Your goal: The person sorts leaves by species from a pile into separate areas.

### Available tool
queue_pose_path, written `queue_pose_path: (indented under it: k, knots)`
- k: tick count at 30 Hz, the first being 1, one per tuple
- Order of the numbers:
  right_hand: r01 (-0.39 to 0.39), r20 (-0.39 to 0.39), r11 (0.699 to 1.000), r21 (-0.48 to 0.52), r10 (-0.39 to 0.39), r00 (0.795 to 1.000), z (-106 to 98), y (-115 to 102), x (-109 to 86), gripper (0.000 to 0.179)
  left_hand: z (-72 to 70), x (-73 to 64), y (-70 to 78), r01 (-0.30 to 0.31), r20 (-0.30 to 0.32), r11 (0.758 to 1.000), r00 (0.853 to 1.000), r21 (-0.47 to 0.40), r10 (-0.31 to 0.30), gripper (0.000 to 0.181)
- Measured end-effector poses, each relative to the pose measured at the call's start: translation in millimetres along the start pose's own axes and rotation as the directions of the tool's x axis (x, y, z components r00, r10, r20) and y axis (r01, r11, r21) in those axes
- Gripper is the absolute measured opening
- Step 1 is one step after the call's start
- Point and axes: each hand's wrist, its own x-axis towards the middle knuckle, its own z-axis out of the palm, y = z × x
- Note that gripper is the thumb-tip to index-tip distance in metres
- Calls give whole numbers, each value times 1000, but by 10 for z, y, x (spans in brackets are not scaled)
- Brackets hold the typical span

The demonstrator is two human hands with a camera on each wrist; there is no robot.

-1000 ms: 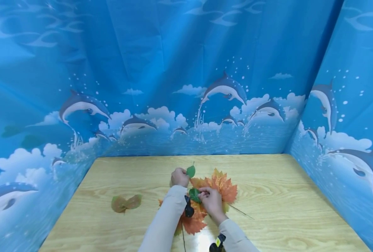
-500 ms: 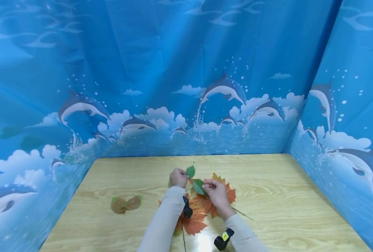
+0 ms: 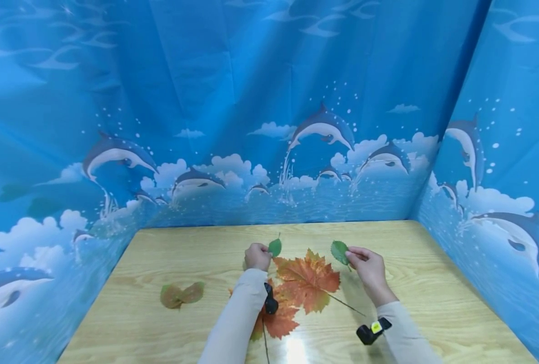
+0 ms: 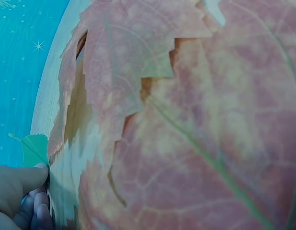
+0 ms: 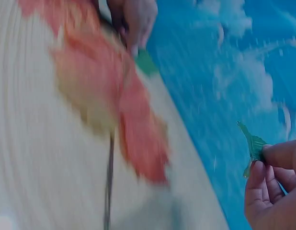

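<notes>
Right hand (image 3: 370, 269): serrated green leaf (image 3: 339, 251) is pinched; probably light, creasable, best gripped along its hand-side edge.
Left hand (image 3: 257, 257): 2nd green leaf (image 3: 275, 246) is pinched.

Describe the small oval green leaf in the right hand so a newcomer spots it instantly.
On the pale wood-grain table, find the jagged orange-red leaves. At their upper right, the right hand pinches the small oval green leaf. A similar green leaf is in the left hand; this one is farther right.
</notes>
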Motion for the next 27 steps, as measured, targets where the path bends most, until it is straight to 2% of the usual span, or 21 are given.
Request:
queue_pose_path:
  k: [3, 8, 13, 16, 18, 22, 24, 27]
  knots:
    - [-19, -29, 999, -31, 18, 999, -260, 125, 38, 36, 2, -7, 3, -3, -3, 1000, 1000, 2, 3, 5]
    - [-100, -66, 989, -111, 93, 993, -637, 359, 78, 39, 4, -13, 9, 10, 2, 1000, 1000, -7, -10, 7]
    - [-149, -74, 980, -133, 140, 987, -909, 544, 102, 41, 2, -17, 16, 13, 0, 1000, 1000, -15, -13, 8]
    - [-131, -60, 969, -209, 121, 991, -1013, 634, 105, 38, -2, -16, 17, 14, 1, 1000, 1000, -10, -14, 8]
    - [-106, -68, 949, -297, 90, 994, -1050, 681, 108, 34, -8, -16, 16, 5, -8, 1000, 1000, -1, -5, 7]
    - [-56, -93, 875, -481, 13, 996, -1058, 727, 109, 29, -18, -19, 18, -8, -21, 1000, 1000, 7, 8, 6]
    - [-36, -95, 840, -541, -19, 995, -1048, 728, 106, 28, -19, -23, 20, -9, -18, 1000, 1000, 6, 9, 6]
    - [-24, -93, 814, -580, -38, 995, -1032, 722, 97, 28, -16, -30, 24, 0, -6, 1000, 1000, -1, 0, 7]
